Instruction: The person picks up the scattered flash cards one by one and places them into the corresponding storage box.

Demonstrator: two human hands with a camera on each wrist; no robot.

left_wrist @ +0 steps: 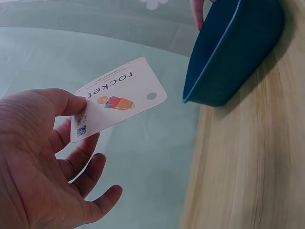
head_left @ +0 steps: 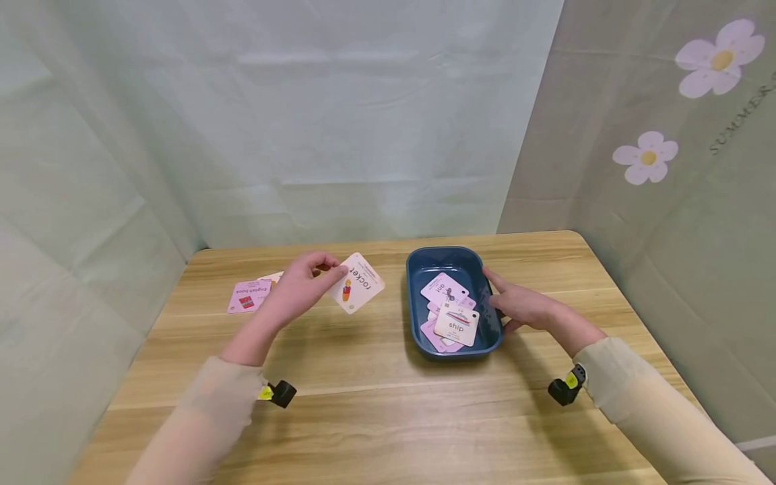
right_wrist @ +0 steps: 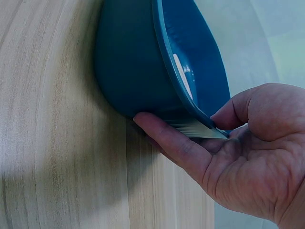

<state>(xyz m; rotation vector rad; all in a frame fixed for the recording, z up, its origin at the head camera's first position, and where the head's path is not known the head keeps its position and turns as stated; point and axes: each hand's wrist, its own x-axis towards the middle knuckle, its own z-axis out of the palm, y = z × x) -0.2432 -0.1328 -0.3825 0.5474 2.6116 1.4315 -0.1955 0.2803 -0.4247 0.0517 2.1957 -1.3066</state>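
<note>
the rocket card was held above the worktop, between the blue bin and the cards lying at the left. the left hand pinched it near one edge, thumb over the printed face and a finger behind, the other fingers loosely bent away; that grip probably suited something so thin and left most of the print uncovered.

the right hand grasped the bin's near-right side, thumb at the rim and fingers against the outer wall, presumably to steady it. inside, the ship card overlapped others and the ant card lay beyond it, at uneven angles, as if dropped in rather than stacked. the english book card lay face up on the worktop, a paler card partly hidden beside it.

the rocket card looked flat and stiff, off-white with rounded corners. dark letters spelled its word beside finer print too small to read; the drawing mixed red, orange, yellow and a little blue. a square code sat near one corner, a round hole near another.
</note>
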